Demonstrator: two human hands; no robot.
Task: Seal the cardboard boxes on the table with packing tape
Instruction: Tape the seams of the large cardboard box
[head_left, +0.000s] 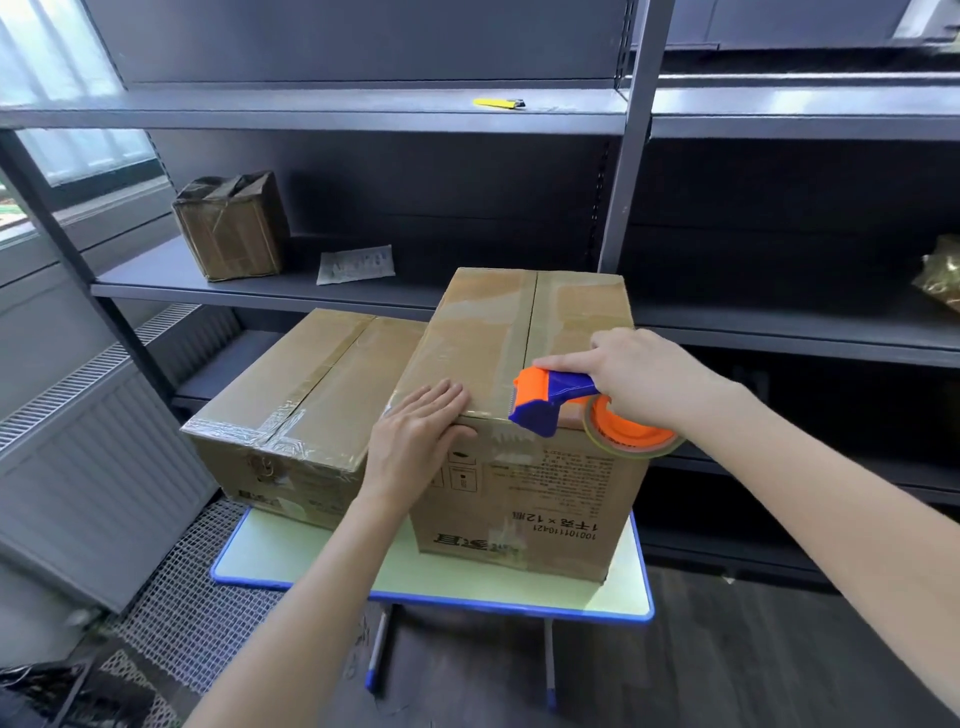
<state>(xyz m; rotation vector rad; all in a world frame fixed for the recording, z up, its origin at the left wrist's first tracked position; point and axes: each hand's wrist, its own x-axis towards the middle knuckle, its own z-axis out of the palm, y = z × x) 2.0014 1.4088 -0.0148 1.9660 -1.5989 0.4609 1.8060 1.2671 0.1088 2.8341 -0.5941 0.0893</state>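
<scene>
On the table (270, 551) stands the tall box (524, 499), a taped box (311, 395) left of it. My left hand (421, 431) lies flat on its near edge; my right hand (644, 374) grips the tape dispenser (550, 400) there. Next, I judge: run tape along the seam (531, 317).

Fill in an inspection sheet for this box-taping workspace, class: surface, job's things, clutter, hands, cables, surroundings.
Surface: small green-topped table, blue rim, carrying both boxes.
Job's things: taller box, centre seam dark, tape dispenser at its near top edge; lower box beside it, seam taped.
Clutter: small taped box, paper slip and yellow cutter on the shelving.
Hands: left hand flat on the taller box's top; right hand grips the tape dispenser.
Cables: nothing seen.
Surroundings: dark metal shelving behind, radiator at left.
</scene>
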